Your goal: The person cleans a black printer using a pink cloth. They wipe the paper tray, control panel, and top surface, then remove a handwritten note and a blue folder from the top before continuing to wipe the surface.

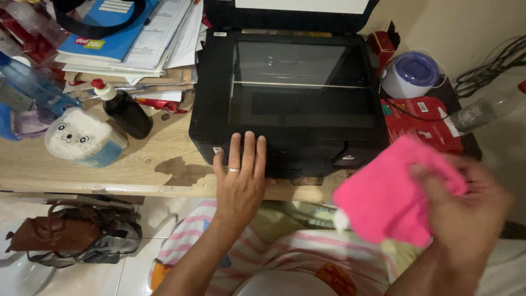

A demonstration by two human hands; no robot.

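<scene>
Right hand grip: the right hand [466, 211] is closed around one pink cloth [392, 192], fingers pinching its upper right corner; the hand is blurred.
Pink cloth: held in the air off the table's front edge, just right of the printer's front corner, above the person's lap.
Left hand grip: the left hand [240, 175] lies flat and open, fingers together, holding nothing; fingertips rest on the front lip of the printer [213, 93], palm over the table edge.
Printer: one, black, lid raised, glass bed bare; its front sits close to the table edge.
Table edge: the wooden table [137, 164] shows a bare strip left of the printer, with one dark stain near the left hand.
Left side: one dark bottle [127, 112] with a red cap, one white bear-faced container [82, 137], one stack of papers [153, 38].
Right side: one red box [422, 123], one white and purple round pot [411, 74], one clear bottle [487, 109] lying down; crowded here.
Floor: one brown bag [71, 235] below left.
</scene>
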